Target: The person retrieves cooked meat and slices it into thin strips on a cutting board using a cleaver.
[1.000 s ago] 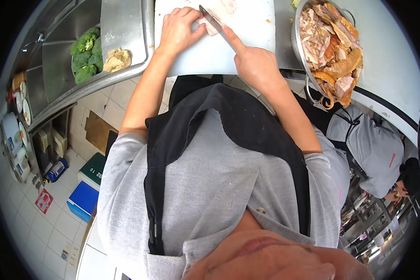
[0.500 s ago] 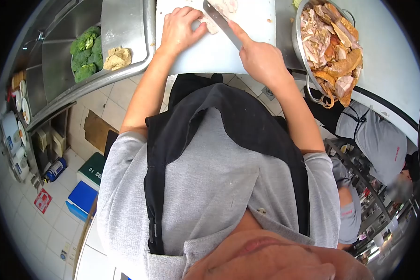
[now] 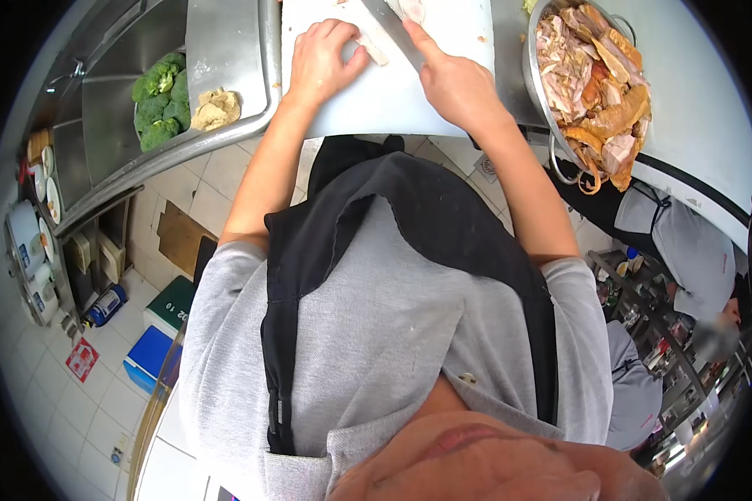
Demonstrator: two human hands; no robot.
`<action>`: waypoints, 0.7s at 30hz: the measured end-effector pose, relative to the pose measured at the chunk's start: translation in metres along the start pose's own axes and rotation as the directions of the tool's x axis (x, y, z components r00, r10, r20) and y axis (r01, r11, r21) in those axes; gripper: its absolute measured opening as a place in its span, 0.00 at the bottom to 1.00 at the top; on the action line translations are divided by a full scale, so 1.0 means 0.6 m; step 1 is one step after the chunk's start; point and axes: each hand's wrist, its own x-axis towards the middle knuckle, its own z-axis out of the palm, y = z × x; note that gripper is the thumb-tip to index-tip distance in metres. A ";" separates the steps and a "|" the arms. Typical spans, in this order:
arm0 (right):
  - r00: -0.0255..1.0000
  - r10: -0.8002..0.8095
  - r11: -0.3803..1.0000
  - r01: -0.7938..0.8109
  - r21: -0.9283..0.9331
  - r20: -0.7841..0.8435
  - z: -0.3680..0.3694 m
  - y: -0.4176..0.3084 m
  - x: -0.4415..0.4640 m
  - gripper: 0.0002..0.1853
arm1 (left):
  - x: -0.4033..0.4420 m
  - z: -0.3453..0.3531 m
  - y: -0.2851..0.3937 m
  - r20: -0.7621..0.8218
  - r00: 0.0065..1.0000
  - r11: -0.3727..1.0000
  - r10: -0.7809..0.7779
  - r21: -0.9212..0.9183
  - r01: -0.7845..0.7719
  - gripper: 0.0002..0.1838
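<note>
On the white cutting board [image 3: 376,113] at the top of the view lies a pale strip of meat [image 3: 374,43]. My left hand [image 3: 322,63] steadies it from the left with curled fingers, the thumb close to its near end. In my right hand [image 3: 459,90] is a knife [image 3: 397,35], gripped with the index finger stretched along the blade. The blade slants just right of the strip. Beyond it sits another pale meat piece [image 3: 412,10], partly cut off by the frame edge. The knife's handle is hidden inside my right hand.
To the right stands a metal pot [image 3: 533,83] heaped with cut cooked poultry [image 3: 606,92]. At left, a steel sink [image 3: 117,100] has broccoli [image 3: 159,104] beside a beige lump [image 3: 215,108]. People in grey shirts [image 3: 693,242] are at the right, beyond the counter.
My right hand and the knife have shifted slightly left and away from me. More of the meat strip shows between the blade and my left hand, which stays nearly in place.
</note>
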 end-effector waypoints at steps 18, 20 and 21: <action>0.967 0.000 0.996 0.022 -0.082 0.256 -0.046 -0.033 -0.065 0.39 | -0.003 0.000 0.003 0.048 0.997 0.997 0.062 0.038 -0.064 0.11; 0.977 -0.026 0.997 0.039 -0.060 0.210 -0.028 -0.028 -0.066 0.39 | -0.003 -0.001 0.005 0.061 0.997 0.998 0.056 0.033 -0.058 0.11; 0.978 -0.024 0.998 0.037 -0.060 0.207 -0.018 -0.027 -0.063 0.39 | -0.003 -0.002 0.005 0.061 0.996 0.998 0.058 0.033 -0.060 0.11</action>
